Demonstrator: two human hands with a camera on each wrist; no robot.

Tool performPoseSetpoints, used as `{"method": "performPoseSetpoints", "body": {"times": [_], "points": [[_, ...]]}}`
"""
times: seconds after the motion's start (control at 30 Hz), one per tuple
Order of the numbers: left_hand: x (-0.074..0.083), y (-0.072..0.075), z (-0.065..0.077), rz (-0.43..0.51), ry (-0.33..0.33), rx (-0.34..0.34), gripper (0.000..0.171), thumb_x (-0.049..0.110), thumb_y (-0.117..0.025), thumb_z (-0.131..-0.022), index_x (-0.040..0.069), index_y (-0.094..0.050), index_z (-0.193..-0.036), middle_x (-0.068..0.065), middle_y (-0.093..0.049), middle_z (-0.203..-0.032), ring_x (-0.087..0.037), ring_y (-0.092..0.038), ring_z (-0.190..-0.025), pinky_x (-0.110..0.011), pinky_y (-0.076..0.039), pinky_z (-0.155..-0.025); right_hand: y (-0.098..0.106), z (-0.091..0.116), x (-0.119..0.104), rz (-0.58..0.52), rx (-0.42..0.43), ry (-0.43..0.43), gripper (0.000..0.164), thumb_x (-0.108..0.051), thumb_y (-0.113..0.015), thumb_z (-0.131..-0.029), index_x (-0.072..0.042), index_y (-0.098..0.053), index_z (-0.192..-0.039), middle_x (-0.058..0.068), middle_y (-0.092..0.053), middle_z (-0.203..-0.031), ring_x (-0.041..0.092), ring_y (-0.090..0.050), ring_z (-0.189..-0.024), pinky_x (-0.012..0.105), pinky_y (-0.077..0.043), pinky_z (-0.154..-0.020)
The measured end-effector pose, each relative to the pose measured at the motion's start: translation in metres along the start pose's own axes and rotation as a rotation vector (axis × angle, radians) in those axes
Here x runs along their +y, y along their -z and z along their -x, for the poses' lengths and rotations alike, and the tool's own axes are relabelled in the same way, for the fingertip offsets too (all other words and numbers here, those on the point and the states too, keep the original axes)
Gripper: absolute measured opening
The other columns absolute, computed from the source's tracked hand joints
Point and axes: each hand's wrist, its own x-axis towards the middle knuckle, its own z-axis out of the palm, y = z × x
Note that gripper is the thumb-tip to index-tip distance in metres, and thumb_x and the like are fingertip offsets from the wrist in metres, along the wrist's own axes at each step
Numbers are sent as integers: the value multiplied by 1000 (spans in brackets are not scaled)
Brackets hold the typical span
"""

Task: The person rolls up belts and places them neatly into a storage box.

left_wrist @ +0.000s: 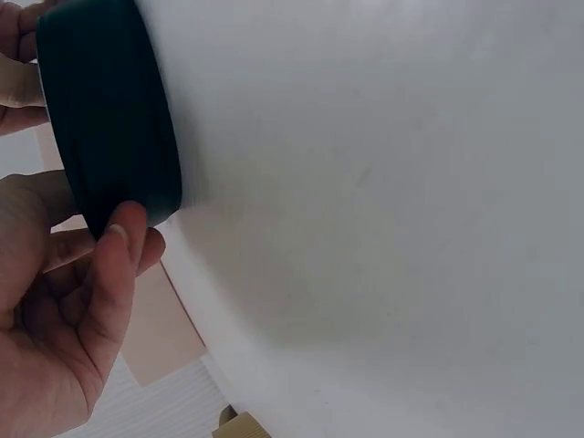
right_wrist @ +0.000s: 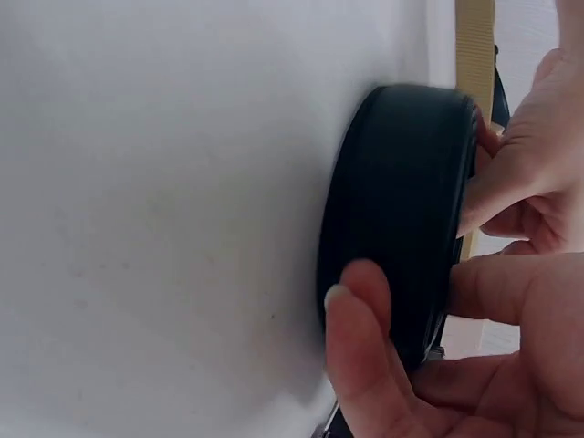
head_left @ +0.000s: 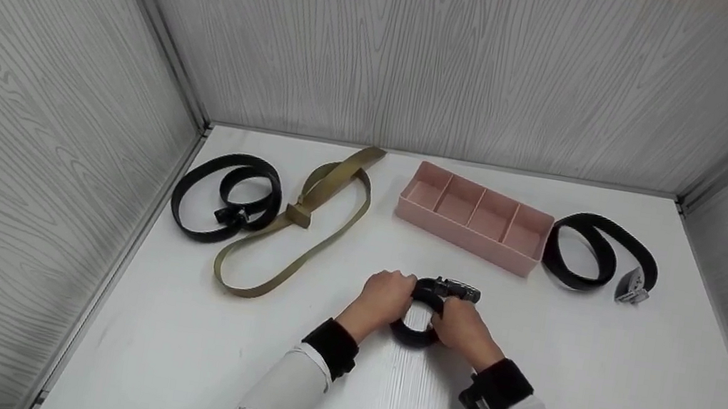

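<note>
A coiled black belt (head_left: 413,339) stands on edge on the white table in front of me, rolled into a ring with an open middle. Its metal buckle (head_left: 459,290) sticks out at the far right of the coil. My left hand (head_left: 386,297) grips the left side of the roll. On the opposite side, my right hand (head_left: 465,330) pinches it between thumb and fingers. The left wrist view shows the smooth outer band of the belt (left_wrist: 109,114) between the fingers. In the right wrist view, the right thumb presses the belt's outer face (right_wrist: 397,192).
Behind the hands lies a pink divided box (head_left: 467,238) with several compartments. A loosely looped black belt (head_left: 578,280) with a silver buckle lies to its right. An olive webbing belt (head_left: 297,263) and another black belt (head_left: 189,189) lie at the left. Grey panels (head_left: 401,51) wall the table.
</note>
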Motion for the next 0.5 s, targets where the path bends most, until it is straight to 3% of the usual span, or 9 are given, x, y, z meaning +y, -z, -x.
{"method": "performPoseSetpoints", "body": {"times": [0.27, 0.4, 0.5], "points": [[2, 2, -1, -13, 2, -31, 8, 14, -68, -85, 6, -69, -84, -7, -66, -77, -23, -65, -69, -36, -52, -57, -1, -1, 1, 81, 87, 105, 10, 2, -61, -86, 8, -66, -91, 14, -62, -77, 23, -57, -62, 37, -50, -59], [1, 0, -2, 6, -22, -61, 12, 17, -67, -88, 5, -68, -85, -8, -67, -79, -25, -66, -70, -37, -52, -59, -4, -3, 3, 72, 78, 140, 12, 1, -61, -88, 3, -66, -98, 14, -64, -88, 23, -59, -71, 39, -51, -67], [-1, -2, -2, 28, -33, -63, 12, 18, -68, -87, 6, -68, -85, -9, -68, -79, -26, -65, -70, -38, -52, -60, -5, -3, 5, 48, 74, 140, 8, -1, -62, -87, 1, -66, -93, 12, -64, -87, 23, -59, -72, 40, -51, -67]]}}
